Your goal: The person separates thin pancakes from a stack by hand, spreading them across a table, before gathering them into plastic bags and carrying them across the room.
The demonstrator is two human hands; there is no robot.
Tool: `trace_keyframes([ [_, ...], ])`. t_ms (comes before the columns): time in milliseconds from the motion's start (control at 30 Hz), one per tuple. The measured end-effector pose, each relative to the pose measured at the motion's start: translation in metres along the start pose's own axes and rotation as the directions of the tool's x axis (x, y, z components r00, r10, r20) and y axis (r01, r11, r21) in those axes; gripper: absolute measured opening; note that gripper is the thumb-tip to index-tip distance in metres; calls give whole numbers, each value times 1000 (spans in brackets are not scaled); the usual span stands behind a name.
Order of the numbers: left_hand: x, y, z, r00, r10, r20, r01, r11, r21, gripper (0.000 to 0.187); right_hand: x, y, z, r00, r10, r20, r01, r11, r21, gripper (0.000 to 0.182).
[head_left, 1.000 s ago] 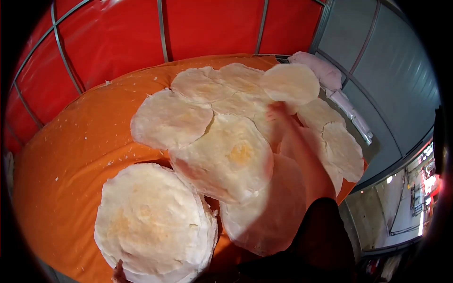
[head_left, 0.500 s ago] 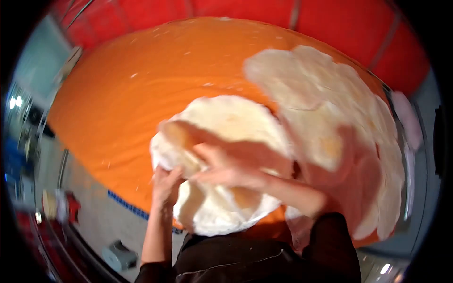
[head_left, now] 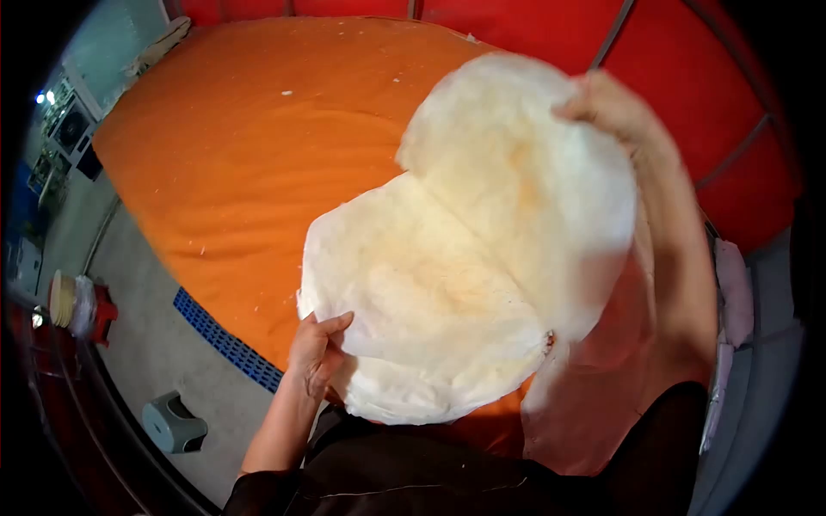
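A large round cream-coloured sheet (head_left: 516, 163) is lifted at the upper right, its far edge pinched between the fingers of my right hand (head_left: 607, 107). It overlaps or joins a stack of similar round sheets (head_left: 422, 292) in front of my body. The left edge of that stack is gripped by my left hand (head_left: 318, 344), thumb on top. A small reddish-brown spot shows at the lower right edge of the stack. More thin sheets (head_left: 585, 413) lie at the right, in shadow and partly hidden by my right arm.
An orange cloth (head_left: 241, 155) covers the work surface, with red padding (head_left: 533, 26) behind it. On the floor at the left are a blue slatted mat (head_left: 225, 342), a grey stool (head_left: 172, 426) and a red stool (head_left: 105, 314). A pinkish roll (head_left: 733, 292) lies at the right edge.
My right hand has swung from the middle of the stack to the upper right, raising a sheet that now spreads over the other pile. My left hand stays at the stack's left edge, slightly lower.
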State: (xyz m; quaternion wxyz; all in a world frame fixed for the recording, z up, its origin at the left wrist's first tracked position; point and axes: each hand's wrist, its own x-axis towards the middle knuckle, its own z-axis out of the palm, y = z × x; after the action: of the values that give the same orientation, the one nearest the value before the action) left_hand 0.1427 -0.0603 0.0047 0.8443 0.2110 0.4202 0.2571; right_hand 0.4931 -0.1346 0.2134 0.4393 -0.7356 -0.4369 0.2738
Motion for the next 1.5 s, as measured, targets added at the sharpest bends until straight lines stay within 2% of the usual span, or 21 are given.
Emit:
trace_keyframes([
  [67,6,-3,-9,997,36,68,-38,999,24,41,6,-58,-42,997,77,-15,-77,927,-366,24],
  [167,14,-7,-23,983,112,147,-133,981,144,45,20,-84,-142,981,46,-191,-48,999,-7,25],
  [200,13,-7,-25,963,239,121,-261,939,224,46,18,-89,-153,967,43,-250,-14,993,115,25],
  [267,12,-4,-28,867,488,102,-488,788,375,47,6,-76,-159,909,-60,-412,273,833,481,27],
  [300,15,1,-33,827,557,71,-508,688,517,50,19,-54,-187,792,-92,-603,409,814,413,28],
  [367,20,13,-39,759,651,2,-435,505,745,58,45,-1,-210,604,-94,-792,564,752,341,31],
  [433,27,22,-38,873,484,-64,-341,698,630,60,64,68,-192,546,-76,-834,634,689,352,34],
  [467,28,30,-33,941,326,-92,-232,818,527,57,63,95,-165,612,21,-790,553,703,447,32],
  [500,34,33,-33,968,249,-37,-196,835,515,54,72,146,-160,762,26,-647,471,663,582,30],
  [533,43,36,-35,985,171,18,-156,847,508,51,41,107,-77,793,59,-607,427,657,621,30],
  [567,49,41,-35,993,92,71,-115,858,501,48,27,139,-64,865,112,-488,220,791,571,27],
  [633,54,57,-30,994,-77,79,19,825,565,41,-1,203,-36,952,212,-219,-155,955,253,24],
  [667,56,66,-28,984,-164,76,87,798,597,38,-27,197,2,964,137,-229,-21,895,445,23],
  [733,67,70,-28,957,-282,71,177,760,626,37,-56,203,48,985,80,-156,-84,996,-19,31],
  [800,75,69,-23,927,-355,119,177,695,697,45,-87,160,91,994,46,-103,-76,946,-314,42],
  [1000,70,75,-15,854,-455,254,212,748,629,39,-113,95,161,985,-67,-159,11,943,-332,62],
  [1033,72,78,-20,832,-470,295,230,776,587,36,-113,89,178,987,-79,-141,28,943,-332,76],
  [1133,88,89,-35,737,-613,284,416,743,525,31,-114,53,240,996,94,1,-93,978,-185,95],
  [1167,88,95,-36,705,-643,300,477,743,469,28,-113,48,261,998,39,41,-27,966,-259,107],
  [1300,95,108,-50,664,-660,352,573,752,327,38,-97,18,320,996,-79,36,85,790,-607,113],
  [1500,108,105,-54,548,-711,441,587,702,403,49,-97,16,315,993,66,-97,-107,851,-514,107],
])
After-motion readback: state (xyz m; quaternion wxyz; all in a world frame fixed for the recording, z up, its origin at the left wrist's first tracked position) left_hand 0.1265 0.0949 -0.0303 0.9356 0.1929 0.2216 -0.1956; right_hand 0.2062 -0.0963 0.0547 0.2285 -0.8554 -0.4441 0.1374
